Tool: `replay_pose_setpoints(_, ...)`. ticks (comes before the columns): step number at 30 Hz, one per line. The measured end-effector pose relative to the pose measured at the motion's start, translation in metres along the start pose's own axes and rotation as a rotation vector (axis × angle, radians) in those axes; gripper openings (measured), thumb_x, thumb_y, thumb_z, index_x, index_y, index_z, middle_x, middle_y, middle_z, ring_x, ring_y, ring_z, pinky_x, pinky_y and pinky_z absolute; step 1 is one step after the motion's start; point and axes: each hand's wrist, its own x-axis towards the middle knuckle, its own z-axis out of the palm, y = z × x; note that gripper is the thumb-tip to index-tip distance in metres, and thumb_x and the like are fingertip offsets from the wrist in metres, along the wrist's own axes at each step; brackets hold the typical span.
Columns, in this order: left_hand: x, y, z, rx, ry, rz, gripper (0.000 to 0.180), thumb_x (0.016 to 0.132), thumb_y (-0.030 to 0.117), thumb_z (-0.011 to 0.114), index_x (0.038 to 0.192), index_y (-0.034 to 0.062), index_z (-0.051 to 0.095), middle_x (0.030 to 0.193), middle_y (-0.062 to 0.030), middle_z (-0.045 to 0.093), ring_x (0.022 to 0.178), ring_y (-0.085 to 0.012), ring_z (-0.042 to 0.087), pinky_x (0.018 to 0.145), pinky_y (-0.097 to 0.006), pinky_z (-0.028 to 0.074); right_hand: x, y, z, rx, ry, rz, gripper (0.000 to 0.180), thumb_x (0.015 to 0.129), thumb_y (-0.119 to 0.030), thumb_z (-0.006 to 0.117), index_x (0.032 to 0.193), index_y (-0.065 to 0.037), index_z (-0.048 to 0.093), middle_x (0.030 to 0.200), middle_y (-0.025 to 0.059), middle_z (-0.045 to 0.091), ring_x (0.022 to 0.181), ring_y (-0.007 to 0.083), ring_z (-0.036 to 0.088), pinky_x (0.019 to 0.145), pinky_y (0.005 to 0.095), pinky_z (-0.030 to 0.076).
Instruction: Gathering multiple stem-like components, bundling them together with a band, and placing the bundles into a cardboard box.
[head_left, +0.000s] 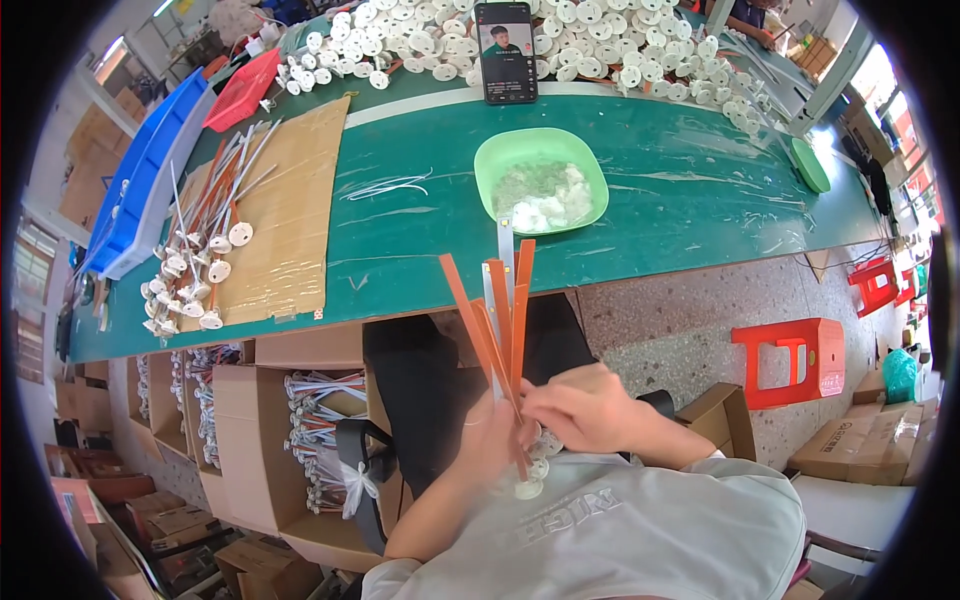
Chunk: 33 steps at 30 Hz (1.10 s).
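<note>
Close to my body I hold a bundle of flat orange and white strips, fanned out at the top, with white round end pieces at the bottom. My left hand, somewhat blurred, is closed around the lower part of the strips. From the right, my right hand pinches the same bundle just above the round ends; its fingertips are partly hidden. On the table beyond stands a light green bowl holding whitish, clear material.
A pile of similar strips lies on cardboard at left. A phone stands before a heap of white round pieces. Blue and red trays sit far left. Boxes of strips stand below; a red stool is right.
</note>
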Motion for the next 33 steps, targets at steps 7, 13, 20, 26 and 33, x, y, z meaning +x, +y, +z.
replay_pose_setpoints(7,-0.008,-0.023,0.004,0.466,0.110,0.187,0.022,0.096,0.011,0.044,0.115,-0.0003,0.048,0.094,-0.0038,0.057,0.082,-0.0077,0.057,0.068,-0.022,0.045,0.020,-0.015,-0.008,-0.409,-0.475,-0.174,0.024,0.067,-0.010,0.064,0.088,0.000,0.057,0.061,0.0048,0.056,0.055,0.0220,0.061,0.047,0.0322,0.049)
replay_pose_setpoints(13,-0.011,-0.011,0.001,0.378,0.136,-0.071,0.034,0.090,0.006,0.053,0.123,-0.0010,0.047,0.098,-0.0063,0.060,0.088,-0.0125,0.060,0.074,-0.026,0.049,0.021,0.000,0.000,-0.436,-0.567,-0.302,0.027,0.062,-0.017,0.065,0.082,-0.001,0.057,0.060,0.0053,0.056,0.056,0.0207,0.061,0.046,0.0320,0.050)
replay_pose_setpoints(20,-0.008,-0.015,-0.009,0.350,0.179,0.033,0.039,0.089,0.008,0.057,0.125,0.0002,0.046,0.092,-0.0053,0.061,0.081,-0.0099,0.061,0.067,-0.023,0.049,0.024,0.007,0.009,-0.430,-0.533,-0.334,0.031,0.058,-0.017,0.064,0.087,-0.005,0.062,0.069,0.0014,0.053,0.058,0.0157,0.057,0.044,0.0282,0.046)
replay_pose_setpoints(26,-0.009,-0.014,-0.010,0.298,0.193,-0.099,0.034,0.093,0.013,0.053,0.125,0.0004,0.047,0.096,-0.0052,0.062,0.085,-0.0117,0.062,0.072,-0.025,0.049,0.021,0.014,0.007,-0.398,-0.586,-0.304,0.036,0.060,-0.016,0.065,0.095,-0.006,0.063,0.070,0.0018,0.054,0.059,0.0169,0.058,0.046,0.0291,0.048)
replay_pose_setpoints(33,-0.005,0.024,-0.025,0.223,-0.248,-0.105,0.039,0.098,0.037,0.048,0.111,-0.0001,0.052,0.091,-0.0088,0.064,0.088,-0.0189,0.065,0.075,-0.030,0.051,0.020,0.027,0.004,0.227,-0.450,-0.085,0.015,0.081,-0.007,0.063,0.094,-0.004,0.056,0.067,0.0058,0.059,0.059,0.0243,0.062,0.051,0.0325,0.051)
